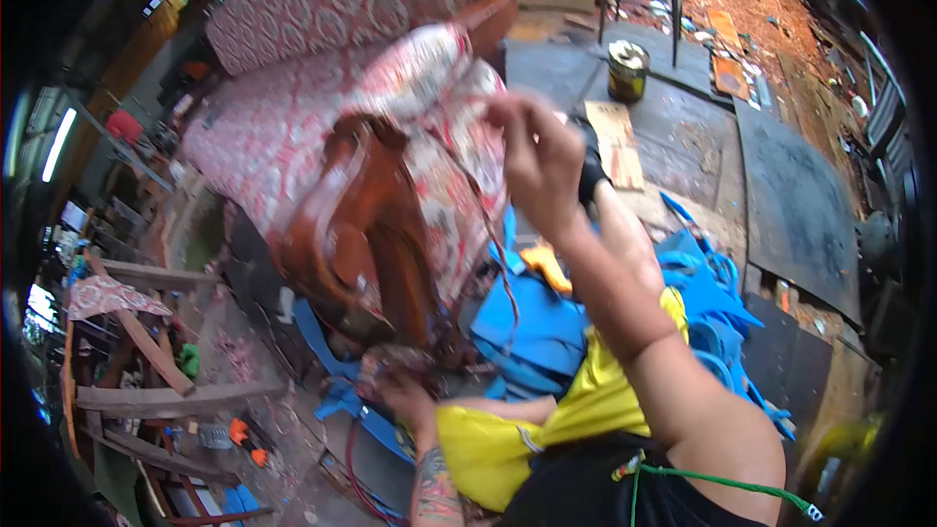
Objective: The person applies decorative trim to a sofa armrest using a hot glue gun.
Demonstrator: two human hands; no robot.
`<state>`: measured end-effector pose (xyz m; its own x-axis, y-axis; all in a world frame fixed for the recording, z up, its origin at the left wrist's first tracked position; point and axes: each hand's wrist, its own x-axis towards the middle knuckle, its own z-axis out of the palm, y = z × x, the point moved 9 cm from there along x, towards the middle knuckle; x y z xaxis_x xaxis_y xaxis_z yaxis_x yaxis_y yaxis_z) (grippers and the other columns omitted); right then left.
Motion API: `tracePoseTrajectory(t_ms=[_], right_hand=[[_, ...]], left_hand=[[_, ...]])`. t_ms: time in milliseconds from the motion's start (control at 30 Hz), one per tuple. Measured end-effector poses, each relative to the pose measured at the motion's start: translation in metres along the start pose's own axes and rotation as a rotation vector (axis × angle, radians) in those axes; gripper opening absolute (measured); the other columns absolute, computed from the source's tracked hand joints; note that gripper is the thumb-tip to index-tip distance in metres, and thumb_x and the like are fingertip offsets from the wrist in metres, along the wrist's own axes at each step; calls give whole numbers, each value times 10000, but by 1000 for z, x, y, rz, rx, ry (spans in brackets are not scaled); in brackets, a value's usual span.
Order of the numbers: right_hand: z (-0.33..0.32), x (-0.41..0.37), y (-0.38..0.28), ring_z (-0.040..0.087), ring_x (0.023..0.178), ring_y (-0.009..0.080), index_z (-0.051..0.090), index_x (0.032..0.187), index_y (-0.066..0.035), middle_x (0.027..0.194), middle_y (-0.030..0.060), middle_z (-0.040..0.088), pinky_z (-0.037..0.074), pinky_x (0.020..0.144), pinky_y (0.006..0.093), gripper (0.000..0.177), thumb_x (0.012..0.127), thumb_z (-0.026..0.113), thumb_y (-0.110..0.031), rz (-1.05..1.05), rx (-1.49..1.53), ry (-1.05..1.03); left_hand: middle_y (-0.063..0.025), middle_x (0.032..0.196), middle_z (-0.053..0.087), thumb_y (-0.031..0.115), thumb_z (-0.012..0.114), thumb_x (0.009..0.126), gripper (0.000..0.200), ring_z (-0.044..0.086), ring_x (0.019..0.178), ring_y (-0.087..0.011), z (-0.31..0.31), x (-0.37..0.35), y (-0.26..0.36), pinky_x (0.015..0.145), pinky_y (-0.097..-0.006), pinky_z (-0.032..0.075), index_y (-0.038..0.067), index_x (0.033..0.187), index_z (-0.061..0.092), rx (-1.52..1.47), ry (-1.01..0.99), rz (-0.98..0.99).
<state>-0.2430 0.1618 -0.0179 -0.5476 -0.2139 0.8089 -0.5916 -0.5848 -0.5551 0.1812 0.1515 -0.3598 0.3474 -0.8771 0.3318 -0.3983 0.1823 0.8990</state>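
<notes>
A sofa-like piece covered in red and white patterned fabric (264,127) fills the upper left, with a glossy carved brown wooden part (342,205) in front of it. My right hand (537,151) is raised beside the fabric, fingers bent together and blurred; whatever it may pinch is too small to tell. A thin brown strip (486,215) hangs from the fabric below that hand. Low down, my left hand (405,400) is at the foot of the carved wood, against a patterned bundle (386,368). Blur hides its fingers.
Blue sheet scraps (532,317) and an orange piece (547,266) lie around my legs in yellow shorts (595,390). Behind stand a metal can (628,70) and a wooden board (615,144). Wooden frames (176,397) lie at the left; dark panels (795,200) cover the right floor.
</notes>
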Motion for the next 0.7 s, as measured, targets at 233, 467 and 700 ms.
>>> tracePoseTrajectory(t_ms=[233,467,700], right_hand=[[-133,32,28,680,715,72,673,933,-44,784,43,727,510,617,210,154,959,758,-170,140,-33,70],[-287,18,-40,595,559,102,716,861,21,673,69,678,446,519,251,439,1022,660,-384,234,-429,107],[-200,109,-33,565,565,99,687,812,-42,638,17,588,472,506,279,367,1040,591,-313,265,-651,-214]], left_hand=[[-240,1178,602,163,528,1062,237,584,1078,-397,-169,-160,0,922,-473,473,-59,1136,562,608,-108,8],[-247,1295,550,172,588,1004,388,531,1191,-425,-40,-304,-53,1020,-506,419,-50,1312,508,469,-825,330],[-236,1351,522,215,583,991,458,489,1243,-439,280,-398,66,1061,-529,372,-42,1356,482,209,-1170,579]])
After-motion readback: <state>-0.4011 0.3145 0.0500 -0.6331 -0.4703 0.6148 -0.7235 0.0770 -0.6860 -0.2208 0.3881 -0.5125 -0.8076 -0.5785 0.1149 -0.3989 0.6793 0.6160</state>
